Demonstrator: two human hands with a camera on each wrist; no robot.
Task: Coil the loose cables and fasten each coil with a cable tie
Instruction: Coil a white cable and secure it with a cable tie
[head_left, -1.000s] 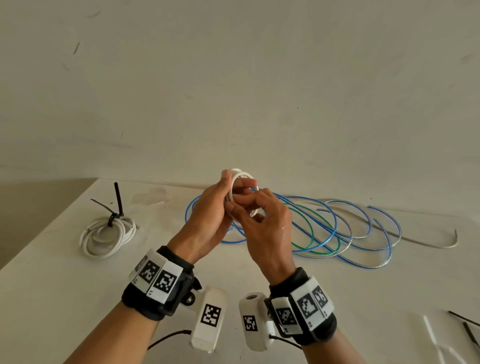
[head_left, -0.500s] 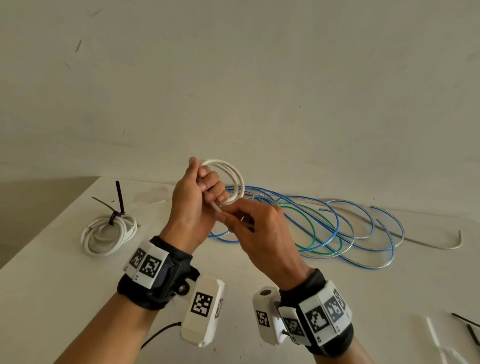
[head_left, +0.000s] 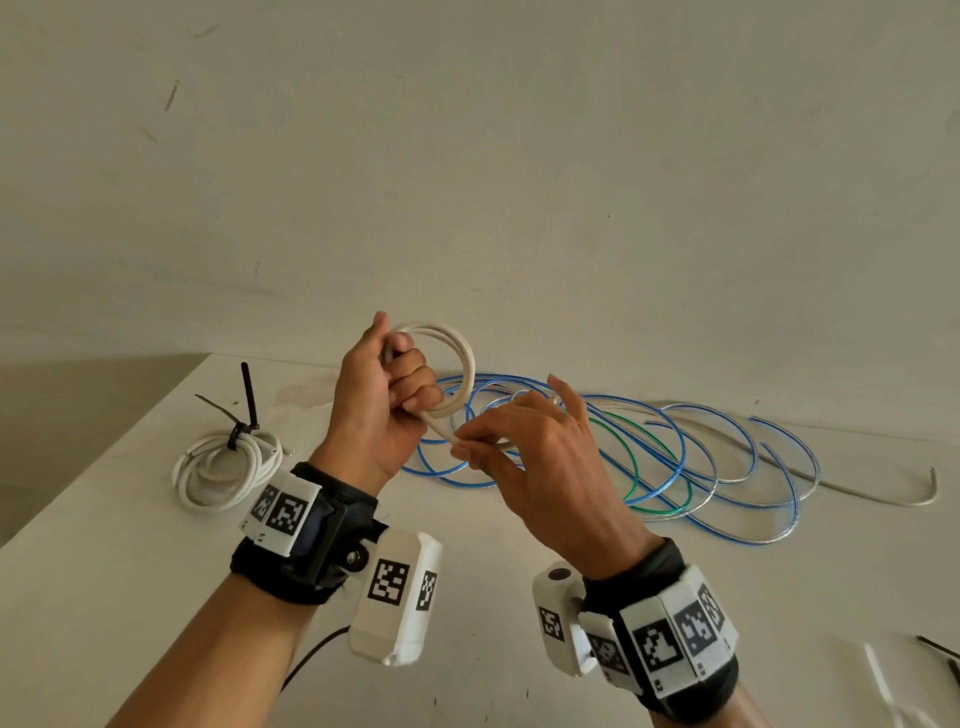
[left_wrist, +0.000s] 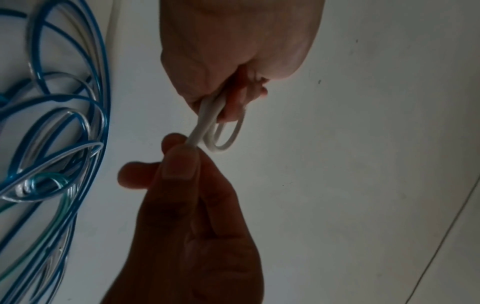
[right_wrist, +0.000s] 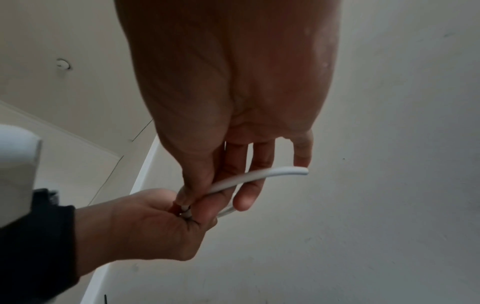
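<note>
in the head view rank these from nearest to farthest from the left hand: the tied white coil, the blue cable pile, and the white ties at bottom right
From the left hand:
1. Blue cable pile, just right of it.
2. Tied white coil, to its left.
3. White ties, bottom right corner.

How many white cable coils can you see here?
2. One tied coil lies on the table at the left, fastened with black ties. The other coil is in the air, gripped by the left hand, its tail pinched by the right hand.
</note>
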